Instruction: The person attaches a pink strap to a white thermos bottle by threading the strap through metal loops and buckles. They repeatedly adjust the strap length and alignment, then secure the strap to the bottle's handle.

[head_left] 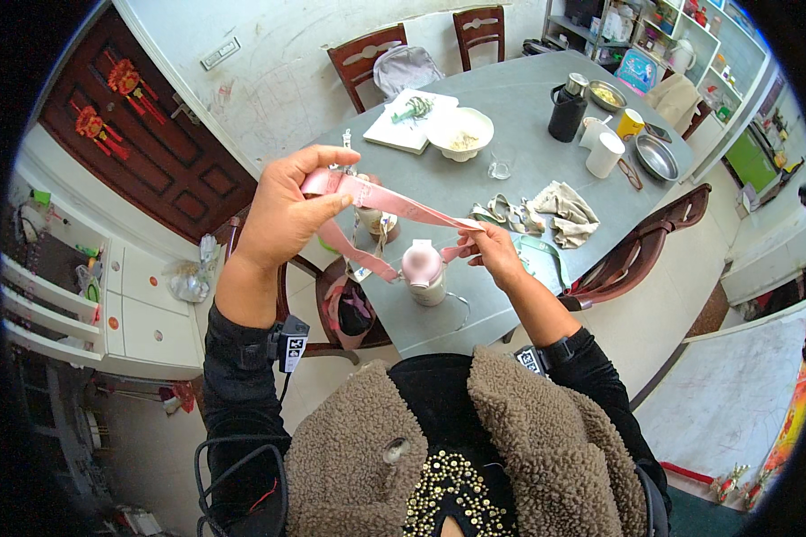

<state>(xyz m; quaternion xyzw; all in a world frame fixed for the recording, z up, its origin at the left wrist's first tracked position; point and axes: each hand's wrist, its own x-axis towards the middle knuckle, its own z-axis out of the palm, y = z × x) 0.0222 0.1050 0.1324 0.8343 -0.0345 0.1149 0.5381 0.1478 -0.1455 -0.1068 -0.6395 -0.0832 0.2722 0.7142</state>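
Stretching 1 pink strap (394, 201) between 2 hands, above 1 pink bottle (424, 268).

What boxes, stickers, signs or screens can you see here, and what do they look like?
Red door ornaments: two hanging on the dark door, upper left, red with gold.
Wall plate: long grey-white rectangle on the wall beside the door.
Colourful package: far end of the table, squarish, blue with pink.
Wrist tags: small black-and-white squares on both forearms.
Red banner: floor at right edge, red, orange and yellow.
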